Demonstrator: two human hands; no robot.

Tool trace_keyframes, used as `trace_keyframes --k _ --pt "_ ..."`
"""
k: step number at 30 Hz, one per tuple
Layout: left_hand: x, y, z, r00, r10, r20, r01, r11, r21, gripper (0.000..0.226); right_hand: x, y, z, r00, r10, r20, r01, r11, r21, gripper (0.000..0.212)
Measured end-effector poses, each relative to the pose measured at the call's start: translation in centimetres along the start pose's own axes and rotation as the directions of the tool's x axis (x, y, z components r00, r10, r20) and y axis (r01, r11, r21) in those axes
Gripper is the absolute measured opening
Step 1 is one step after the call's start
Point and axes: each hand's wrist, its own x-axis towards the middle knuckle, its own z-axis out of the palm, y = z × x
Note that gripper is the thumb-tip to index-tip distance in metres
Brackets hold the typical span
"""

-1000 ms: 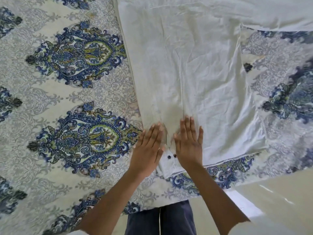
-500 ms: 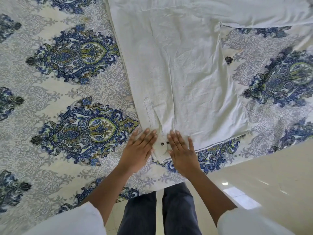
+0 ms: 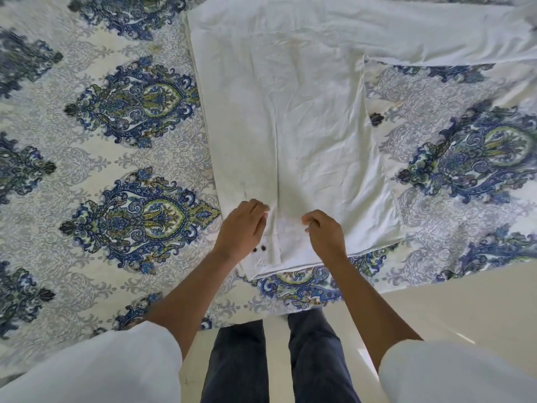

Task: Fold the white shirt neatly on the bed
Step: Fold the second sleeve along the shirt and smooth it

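Observation:
The white shirt point(image 3: 305, 112) lies flat on the patterned bed sheet point(image 3: 130, 112), its hem toward me. One sleeve is folded down over the body; its cuff point(image 3: 268, 254), with two dark buttons, reaches the hem. The other sleeve point(image 3: 436, 39) stretches out to the right at the top. My left hand point(image 3: 242, 228) sits on the left side of the folded sleeve, fingers curled onto the fabric. My right hand point(image 3: 327, 235) is just right of the sleeve, its fingertips and thumb pinching the cloth near the hem.
The bed's near edge runs just below the shirt hem. Cream tiled floor point(image 3: 465, 309) shows at the lower right. My legs in dark trousers point(image 3: 276, 359) stand against the bed edge. Bed sheet lies bare to the left and right of the shirt.
Both hands were pressing flat with straight fingers on the sleeve end. Now they have spread slightly apart and their fingers have curled onto the fabric. The cuff lies lower, at the hem.

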Motion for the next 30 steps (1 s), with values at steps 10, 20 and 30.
trace_keyframes --k 10,20,30 --pt "13.9 9.1 2.2 0.995 -0.093 -0.021 0.089 0.985 -0.145 0.026 7.9 1.5 -11.7 0.924 0.111 -0.366 -0.144 0.987 -0.066 0.036" --pt "34.2 11.8 3.6 0.959 -0.276 -0.07 0.283 0.95 0.129 0.033 14.0 3.6 -17.8 0.976 0.176 0.124 -0.196 0.965 0.175 0.017" --pt "44.4 9.1 5.9 0.977 -0.212 0.025 0.192 0.923 0.334 0.027 16.3 3.3 -18.5 0.96 0.142 0.242 -0.184 0.97 0.161 0.007"
